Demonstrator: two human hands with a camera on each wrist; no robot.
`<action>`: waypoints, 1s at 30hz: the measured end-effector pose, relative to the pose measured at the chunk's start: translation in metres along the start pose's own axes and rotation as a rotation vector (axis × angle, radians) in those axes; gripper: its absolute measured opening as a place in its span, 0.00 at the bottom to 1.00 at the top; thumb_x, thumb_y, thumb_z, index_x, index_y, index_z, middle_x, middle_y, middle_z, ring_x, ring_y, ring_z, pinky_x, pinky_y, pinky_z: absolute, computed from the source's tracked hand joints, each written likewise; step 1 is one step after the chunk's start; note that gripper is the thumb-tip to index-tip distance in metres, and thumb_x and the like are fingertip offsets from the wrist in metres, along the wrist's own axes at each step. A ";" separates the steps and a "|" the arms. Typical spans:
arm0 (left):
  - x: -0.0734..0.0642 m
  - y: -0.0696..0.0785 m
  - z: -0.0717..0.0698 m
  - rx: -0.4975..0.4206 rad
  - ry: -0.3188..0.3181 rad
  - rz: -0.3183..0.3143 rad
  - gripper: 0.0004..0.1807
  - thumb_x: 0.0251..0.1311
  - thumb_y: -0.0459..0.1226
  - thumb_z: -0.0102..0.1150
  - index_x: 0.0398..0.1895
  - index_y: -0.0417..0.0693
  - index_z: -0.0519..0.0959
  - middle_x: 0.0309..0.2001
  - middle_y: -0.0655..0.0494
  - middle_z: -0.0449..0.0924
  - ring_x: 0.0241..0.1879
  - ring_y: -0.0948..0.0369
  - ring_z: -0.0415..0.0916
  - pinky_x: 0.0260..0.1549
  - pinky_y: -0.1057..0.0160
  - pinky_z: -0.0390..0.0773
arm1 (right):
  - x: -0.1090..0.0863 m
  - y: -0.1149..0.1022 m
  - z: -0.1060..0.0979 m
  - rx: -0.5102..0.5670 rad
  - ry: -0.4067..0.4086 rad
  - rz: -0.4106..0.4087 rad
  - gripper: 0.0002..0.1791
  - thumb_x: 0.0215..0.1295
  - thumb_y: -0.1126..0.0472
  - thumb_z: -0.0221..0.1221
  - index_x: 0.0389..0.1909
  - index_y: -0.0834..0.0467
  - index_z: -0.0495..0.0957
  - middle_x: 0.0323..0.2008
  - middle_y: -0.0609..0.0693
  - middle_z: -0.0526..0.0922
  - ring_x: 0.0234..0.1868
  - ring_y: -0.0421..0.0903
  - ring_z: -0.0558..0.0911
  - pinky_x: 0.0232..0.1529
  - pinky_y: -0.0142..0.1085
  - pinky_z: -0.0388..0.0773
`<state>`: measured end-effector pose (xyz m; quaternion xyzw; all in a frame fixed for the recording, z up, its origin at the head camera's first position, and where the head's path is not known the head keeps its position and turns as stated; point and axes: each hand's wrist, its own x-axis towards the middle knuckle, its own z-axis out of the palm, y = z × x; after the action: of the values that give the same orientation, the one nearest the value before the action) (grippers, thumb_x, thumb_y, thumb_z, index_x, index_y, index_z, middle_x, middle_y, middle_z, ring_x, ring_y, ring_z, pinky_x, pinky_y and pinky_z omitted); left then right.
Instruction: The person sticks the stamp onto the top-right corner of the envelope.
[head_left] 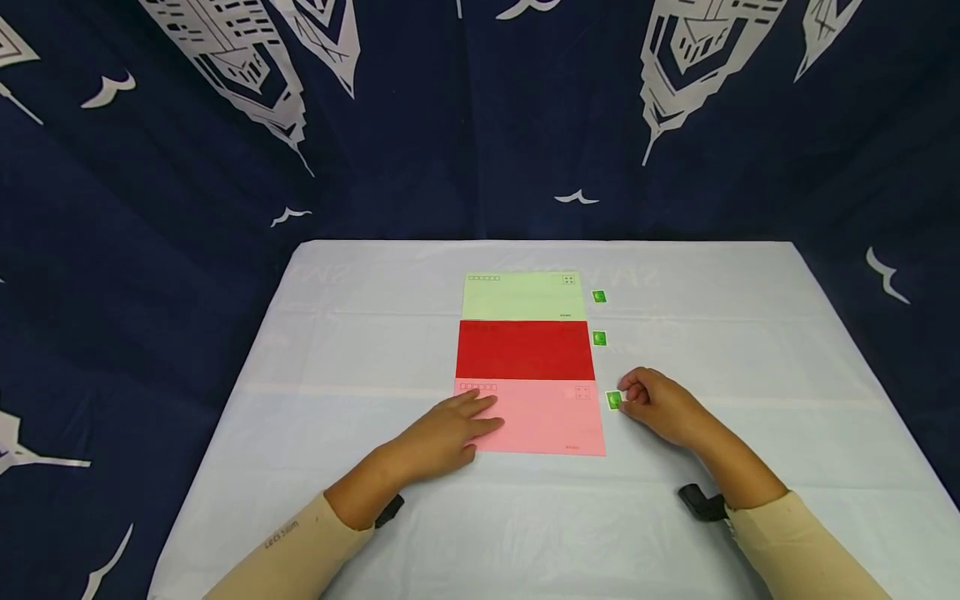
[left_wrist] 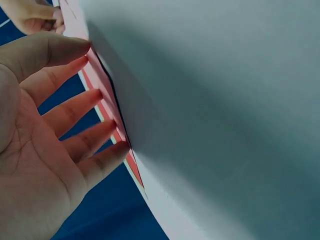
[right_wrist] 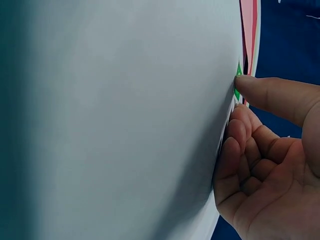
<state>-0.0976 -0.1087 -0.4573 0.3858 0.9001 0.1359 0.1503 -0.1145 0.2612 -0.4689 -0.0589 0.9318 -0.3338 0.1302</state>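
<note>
A pink envelope [head_left: 540, 425], with small printed boxes along its top, lies flat nearest the person. My left hand [head_left: 453, 429] rests on its left part, fingers spread and fairly straight; in the left wrist view that hand [left_wrist: 55, 130] has its fingertips along the paper. Just right of the envelope is a small green stamp [head_left: 614, 401] with a white border. At its right edge, my right hand [head_left: 663, 408] has curled fingers. The right wrist view shows the thumb [right_wrist: 265, 90] touching the stamp [right_wrist: 238, 70]; whether a finger grips its other side is hidden.
Above the pink envelope lie a red envelope [head_left: 525, 350] and a light green envelope [head_left: 522, 297], edges meeting in a column. Two more green stamps, the middle stamp [head_left: 599, 338] and far stamp [head_left: 599, 297], lie to their right. The white-covered table [head_left: 337, 333] meets a dark blue patterned cloth [head_left: 465, 150].
</note>
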 end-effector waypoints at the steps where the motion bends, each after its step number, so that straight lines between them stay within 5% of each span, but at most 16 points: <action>1: 0.000 0.001 0.000 0.008 0.002 0.000 0.28 0.68 0.35 0.57 0.72 0.53 0.72 0.77 0.48 0.63 0.78 0.44 0.56 0.77 0.47 0.59 | 0.000 0.000 0.000 -0.001 0.001 0.000 0.12 0.65 0.66 0.64 0.46 0.64 0.76 0.33 0.50 0.76 0.37 0.45 0.73 0.33 0.27 0.71; 20: 0.002 0.002 0.001 0.121 -0.047 -0.003 0.30 0.71 0.38 0.49 0.76 0.61 0.66 0.80 0.51 0.55 0.80 0.45 0.50 0.78 0.45 0.56 | 0.003 0.000 -0.001 0.067 -0.027 0.063 0.12 0.64 0.67 0.64 0.46 0.64 0.74 0.35 0.52 0.76 0.38 0.46 0.74 0.35 0.26 0.72; 30: 0.002 -0.002 0.002 0.139 -0.043 0.034 0.29 0.74 0.48 0.53 0.76 0.60 0.65 0.80 0.48 0.55 0.80 0.44 0.50 0.77 0.44 0.56 | 0.003 0.000 0.000 0.043 0.012 0.069 0.08 0.66 0.68 0.60 0.44 0.63 0.75 0.34 0.52 0.77 0.36 0.45 0.74 0.35 0.27 0.71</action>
<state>-0.0996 -0.1084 -0.4606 0.4135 0.8972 0.0674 0.1400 -0.1179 0.2608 -0.4699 -0.0218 0.9266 -0.3495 0.1372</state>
